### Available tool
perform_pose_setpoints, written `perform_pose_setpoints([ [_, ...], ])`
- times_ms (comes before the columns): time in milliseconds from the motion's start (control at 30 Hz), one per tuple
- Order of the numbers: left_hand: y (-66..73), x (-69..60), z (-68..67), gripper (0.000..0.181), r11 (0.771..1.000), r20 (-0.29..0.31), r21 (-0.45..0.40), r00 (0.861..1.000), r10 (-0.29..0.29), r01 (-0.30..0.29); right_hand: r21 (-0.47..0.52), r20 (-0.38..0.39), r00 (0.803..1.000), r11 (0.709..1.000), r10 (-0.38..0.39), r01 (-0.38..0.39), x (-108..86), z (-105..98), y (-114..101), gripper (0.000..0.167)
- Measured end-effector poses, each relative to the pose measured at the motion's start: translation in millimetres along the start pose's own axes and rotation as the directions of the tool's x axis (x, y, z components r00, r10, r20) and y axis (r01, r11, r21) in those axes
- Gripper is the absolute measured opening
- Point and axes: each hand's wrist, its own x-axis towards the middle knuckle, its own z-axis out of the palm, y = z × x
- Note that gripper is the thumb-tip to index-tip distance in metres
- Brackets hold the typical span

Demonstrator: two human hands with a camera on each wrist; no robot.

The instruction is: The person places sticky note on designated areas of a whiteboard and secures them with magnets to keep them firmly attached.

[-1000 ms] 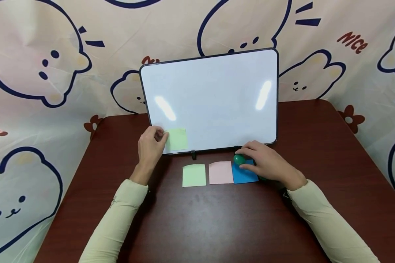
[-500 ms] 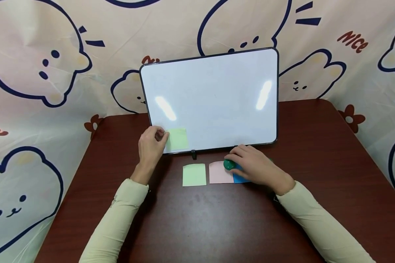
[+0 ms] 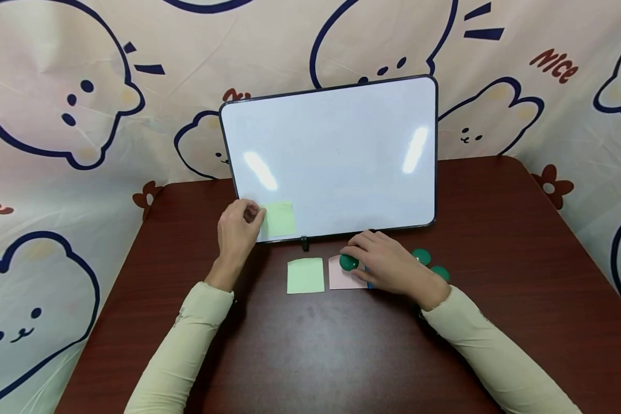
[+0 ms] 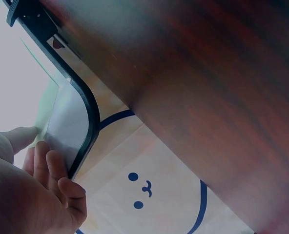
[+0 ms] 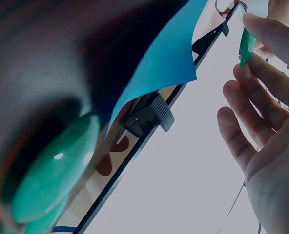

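Observation:
My left hand (image 3: 236, 233) is at the lower left corner of the whiteboard (image 3: 336, 155). Its thumb and fingertips pinch the left edge of a pale green sticky note (image 3: 280, 219), which lies against the board. Below the board's lower edge, my right hand (image 3: 385, 261) holds a round green magnet (image 3: 349, 263) between thumb and fingers. The right wrist view shows this magnet (image 5: 246, 46) edge-on. Under that hand are a pink sticky note (image 3: 341, 279) and a blue sticky note (image 5: 159, 61), the blue one mostly hidden in the head view.
Another pale green note (image 3: 305, 276) lies on the dark wooden table (image 3: 310, 356), left of the pink one. Two more round green magnets, one behind (image 3: 421, 256) and one nearer (image 3: 440, 273), rest right of my right hand. A black clip foot (image 3: 305, 244) supports the board.
My right hand has moved left with the green magnet, from over the blue note to over the pink one, uncovering the two magnets behind it. The left hand has stayed still.

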Motion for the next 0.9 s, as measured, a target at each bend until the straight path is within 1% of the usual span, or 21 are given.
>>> perform_pose_setpoints([
  [200,-1.0,-0.4,-0.2,0.016,1.000,0.004,0.004,1.000,-0.011,0.011,-0.031,0.004,1.000,0.999,-0.014,0.015,6.7,3,-6,0.040],
  [367,-0.5,-0.2,0.5,0.016,1.000,0.003,0.017,1.000,-0.005,0.005,-0.042,0.001,1.000,0.999,-0.027,0.027,11.1,6,-11,0.040],
  [600,0.4,0.5,0.6,0.015,1.000,0.009,0.009,1.000,-0.004,0.004,0.011,-0.020,0.999,0.999,-0.048,0.048,18.9,9,-17,0.037],
  [900,-0.2,0.0,0.4,0.015,1.000,0.004,0.007,1.000,-0.001,0.001,0.057,-0.009,0.999,0.997,-0.051,0.051,24.4,13,-21,0.037],
])
